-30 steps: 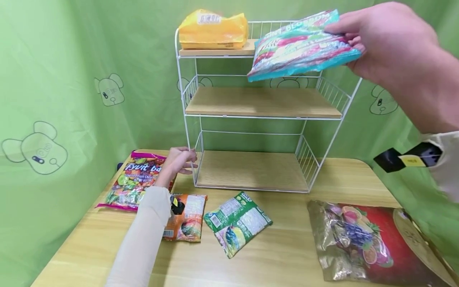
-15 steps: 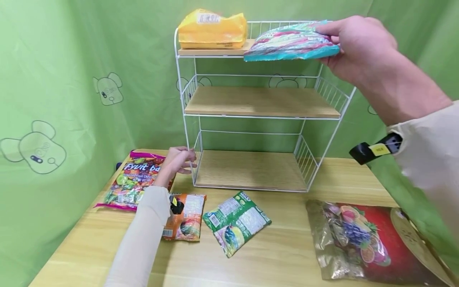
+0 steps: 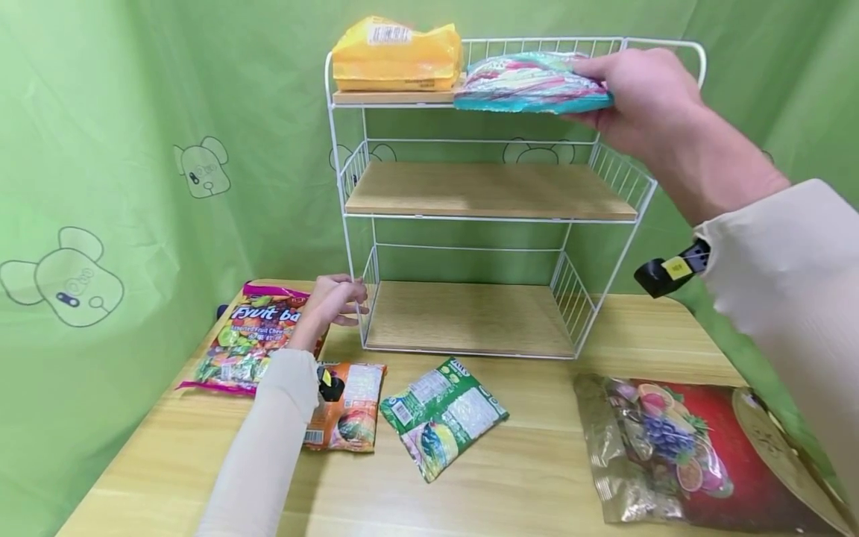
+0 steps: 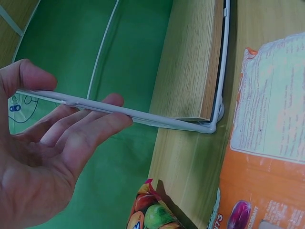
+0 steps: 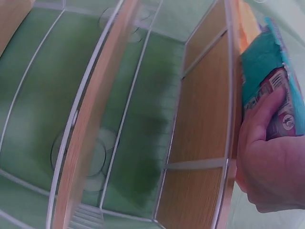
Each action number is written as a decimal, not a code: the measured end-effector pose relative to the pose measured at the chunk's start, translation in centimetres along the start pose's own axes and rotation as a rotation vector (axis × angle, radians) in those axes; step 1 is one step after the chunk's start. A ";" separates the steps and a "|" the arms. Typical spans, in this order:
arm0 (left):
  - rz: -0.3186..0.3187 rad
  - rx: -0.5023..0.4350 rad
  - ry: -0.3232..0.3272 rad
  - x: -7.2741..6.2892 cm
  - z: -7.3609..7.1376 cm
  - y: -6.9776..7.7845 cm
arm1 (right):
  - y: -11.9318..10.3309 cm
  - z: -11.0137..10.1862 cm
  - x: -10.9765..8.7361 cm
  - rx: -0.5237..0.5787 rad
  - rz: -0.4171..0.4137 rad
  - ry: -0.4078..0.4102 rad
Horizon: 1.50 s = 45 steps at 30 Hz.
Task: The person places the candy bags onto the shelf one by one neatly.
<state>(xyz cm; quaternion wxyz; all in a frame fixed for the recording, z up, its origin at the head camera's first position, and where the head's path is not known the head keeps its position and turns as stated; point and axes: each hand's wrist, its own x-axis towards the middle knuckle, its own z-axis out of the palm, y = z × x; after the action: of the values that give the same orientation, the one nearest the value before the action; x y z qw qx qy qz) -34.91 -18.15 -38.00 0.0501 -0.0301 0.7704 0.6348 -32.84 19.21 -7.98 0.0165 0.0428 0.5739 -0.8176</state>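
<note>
My right hand (image 3: 647, 97) grips a teal and pink candy bag (image 3: 530, 80) by its right end, thumb on top and fingers beneath. The bag lies nearly flat at the top shelf, its teal edge over the shelf's front. The right wrist view shows my fingers against the underside of the candy bag (image 5: 264, 67), beside the shelf board's edge. My left hand (image 3: 330, 302) holds the left front post of the white wire rack (image 3: 347, 246) low down. In the left wrist view the post (image 4: 157, 118) runs between thumb and fingers. A yellow bag (image 3: 399, 60) stands on the top shelf's left.
The wooden middle shelf (image 3: 490, 190) and bottom shelf (image 3: 470, 317) sit below. On the table (image 3: 523, 492) lie a Fyvit candy bag (image 3: 258, 328), an orange bag (image 3: 359, 406), a green bag (image 3: 443, 418) and a large red and gold bag (image 3: 705, 447). Green cloth (image 3: 134, 186) surrounds the table.
My right hand has come down and to the left with the teal candy bag, which has flattened from a tilt to nearly level at the top shelf. My left hand stays in place.
</note>
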 end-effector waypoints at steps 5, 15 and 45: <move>0.000 -0.001 -0.003 0.1 -0.1 0.1 | 0.2 -0.2 -0.3 -0.159 -0.016 0.033; -0.003 -0.011 0.007 0.1 0.1 -0.2 | -0.3 -0.9 -1.0 -0.208 -0.018 -0.111; 0.005 -0.001 0.010 -0.2 0.1 0.0 | 3.3 1.5 -3.5 -1.295 -0.612 0.252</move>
<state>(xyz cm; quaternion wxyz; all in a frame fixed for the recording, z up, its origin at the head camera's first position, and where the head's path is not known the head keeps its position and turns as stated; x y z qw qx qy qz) -34.70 -18.11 -38.03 0.0445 -0.0314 0.7705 0.6352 -29.13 16.56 -10.27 -0.2570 -0.0443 0.9267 -0.2706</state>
